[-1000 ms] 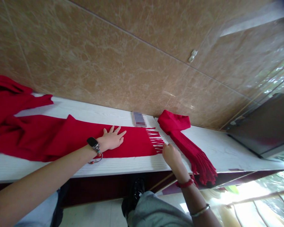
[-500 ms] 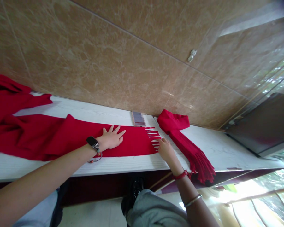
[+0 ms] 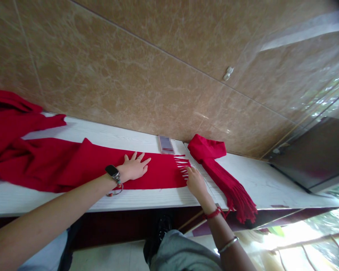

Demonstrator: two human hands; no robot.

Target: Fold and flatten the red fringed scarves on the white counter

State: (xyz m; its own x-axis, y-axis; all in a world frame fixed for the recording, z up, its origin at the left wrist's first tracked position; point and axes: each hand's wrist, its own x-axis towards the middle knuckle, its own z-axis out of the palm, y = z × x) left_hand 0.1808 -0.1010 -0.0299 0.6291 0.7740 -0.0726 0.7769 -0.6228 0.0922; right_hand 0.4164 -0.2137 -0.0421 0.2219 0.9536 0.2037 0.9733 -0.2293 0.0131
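A red scarf (image 3: pixel 161 169) lies spread along the white tabletop, smooth toward its fringed right end and crumpled on the left. My left hand (image 3: pixel 135 167) presses flat on it with the fingers spread. At the right end my right hand (image 3: pixel 196 183) has its fingers pinched together on the scarf's fringe (image 3: pixel 181 162); the exact strands in its grasp are partly hidden. Just right of that hand rests a second red scarf (image 3: pixel 214 165), folded at the top, its tassels hanging over the front edge.
A small blurred rectangular item (image 3: pixel 166 145) lies against the fringed scarf's far edge. More red cloth (image 3: pixel 14 116) is heaped at the far left. A tiled wall (image 3: pixel 124 75) borders the back of the white tabletop (image 3: pixel 257 177). A dark boxy object (image 3: pixel 313 150) stands at the right.
My right hand has shifted slightly down and left along the fringe. My left hand stays flat on the scarf. The whole view has tilted a little.
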